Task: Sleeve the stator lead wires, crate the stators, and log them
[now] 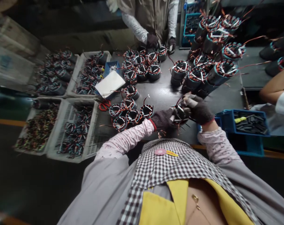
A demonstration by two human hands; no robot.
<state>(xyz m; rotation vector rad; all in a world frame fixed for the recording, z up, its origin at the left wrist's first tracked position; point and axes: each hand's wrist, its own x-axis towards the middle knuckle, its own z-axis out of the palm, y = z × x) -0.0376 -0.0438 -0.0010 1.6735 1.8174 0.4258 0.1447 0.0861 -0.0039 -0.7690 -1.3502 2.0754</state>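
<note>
A motor stator (179, 116), a dark ring with copper windings and white insulating pieces, stands at the table's front edge. Fingers of my left hand (163, 120), in a dark knitted glove with bare fingertips, are closed on its left rim. Above its right side, my right hand (199, 109), gloved the same way, pinches a thin dark lead wire that rises from the windings. Its thumb partly covers the stator. Just left of my left hand is another stator (146, 111) with a wire sticking up.
More stators (132, 115) are grouped left, with further groups behind and stacks (203, 75) at right. White crates (91, 125), red-handled scissors (104, 105) and a white board (111, 83) lie left. Blue bins (233, 123) stand right. A co-worker's gloved hands (152, 40) work opposite; another person's arm (276, 86) reaches in.
</note>
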